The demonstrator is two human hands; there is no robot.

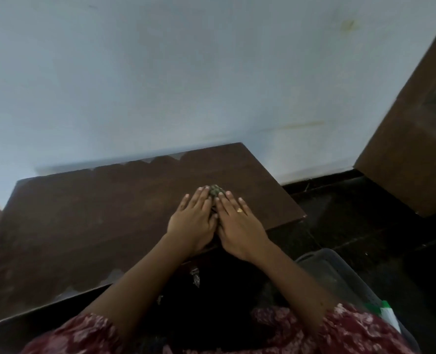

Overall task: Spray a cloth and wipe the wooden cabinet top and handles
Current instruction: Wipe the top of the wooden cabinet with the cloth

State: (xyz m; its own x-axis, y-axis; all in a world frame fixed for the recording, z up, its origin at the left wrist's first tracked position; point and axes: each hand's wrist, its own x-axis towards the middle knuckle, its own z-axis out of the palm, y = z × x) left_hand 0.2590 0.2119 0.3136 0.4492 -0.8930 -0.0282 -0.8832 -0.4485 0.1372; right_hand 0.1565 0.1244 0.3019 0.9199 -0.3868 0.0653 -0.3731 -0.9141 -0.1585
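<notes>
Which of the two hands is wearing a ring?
The right hand: a gold ring sits on one of its fingers. The left hand, pressed flat beside it on the cloth, has bare fingers.

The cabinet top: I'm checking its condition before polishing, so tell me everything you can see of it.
The dark brown wooden cabinet top is a flat, rectangular slab set against a pale blue wall. Its finish looks dull, and the veneer is chipped in scalloped patches along the back edge and the front edge. The left hand and right hand lie flat side by side near its right end, pressing a small greenish cloth that peeks out beyond the fingertips. Nothing else rests on it.
</notes>
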